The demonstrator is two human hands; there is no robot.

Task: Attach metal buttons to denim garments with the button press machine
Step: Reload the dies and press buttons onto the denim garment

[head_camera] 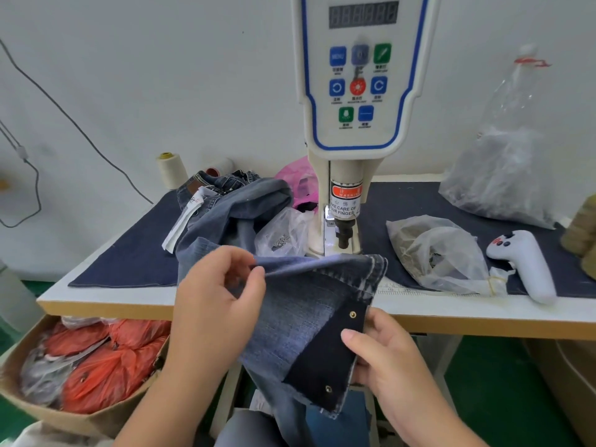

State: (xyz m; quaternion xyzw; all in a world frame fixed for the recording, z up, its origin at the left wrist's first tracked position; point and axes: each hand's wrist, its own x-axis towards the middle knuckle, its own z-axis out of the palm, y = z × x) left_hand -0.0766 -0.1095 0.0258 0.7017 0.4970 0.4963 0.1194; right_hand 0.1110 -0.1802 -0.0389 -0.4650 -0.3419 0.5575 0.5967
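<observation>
Head view takes in a white wall (161, 75) behind my counter (96, 295), which wears a dark blue cloth (129, 253). At its middle stands the button press machine (358, 91). Left of the machine lies a heap of jeans (232, 201); right of it, clear bags (435, 253). In front of the machine I hold a denim garment (306, 317): my left hand (213, 304) pinches its top fold, my right hand (390, 359) grips the dark edge bearing two metal buttons (353, 314).

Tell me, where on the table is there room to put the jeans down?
The dark blue cloth mat is bare at the left, before the crumpled denim pile. A smaller bare patch lies behind the clear plastic bag. Around the white button press machine it is crowded.
</observation>
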